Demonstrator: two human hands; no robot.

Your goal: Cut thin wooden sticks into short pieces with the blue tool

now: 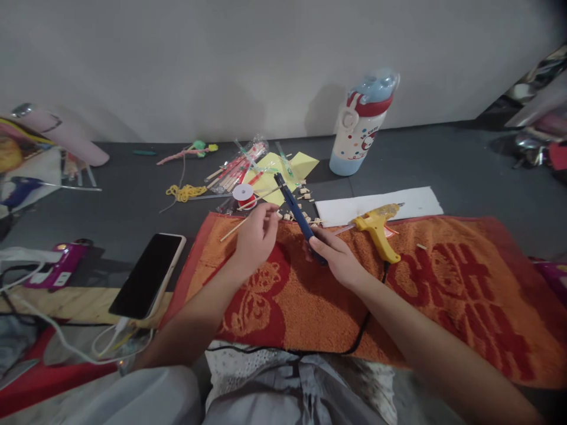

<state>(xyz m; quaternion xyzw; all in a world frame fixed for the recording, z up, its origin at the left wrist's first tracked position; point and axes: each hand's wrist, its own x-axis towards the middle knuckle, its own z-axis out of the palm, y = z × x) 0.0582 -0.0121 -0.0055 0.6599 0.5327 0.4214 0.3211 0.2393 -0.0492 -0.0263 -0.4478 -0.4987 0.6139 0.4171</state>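
Obs. Your left hand (257, 236) pinches a thin wooden stick (230, 234) between thumb and fingertips. The grip is narrow and closed on the stick. One end juts out to the left past your palm, and the other runs toward the blue hand tool (295, 208).

Your right hand (339, 257) is wrapped around the tool's lower handle, grip closed on it. The tool slants up and away from you, so its tip comes close to the stick's far end. I cannot tell whether the two touch, or whether the tool's head is open.

Both hands hover just above the orange towel (443, 283), which is spread on the floor (465, 165). It probably serves as padding and catches offcuts.

Small wood bits (305, 192) lie scattered just beyond the tool tip, near the yellow paper (305, 162).

The yellow glue gun (376, 227) lies on its side near your right hand. Its nozzle points at the white sheet (398, 203), likely so drips stay off the cloth.

The phone (148, 274) lies well apart on your left and the water bottle (358, 130) stands by the wall, both out of the way.
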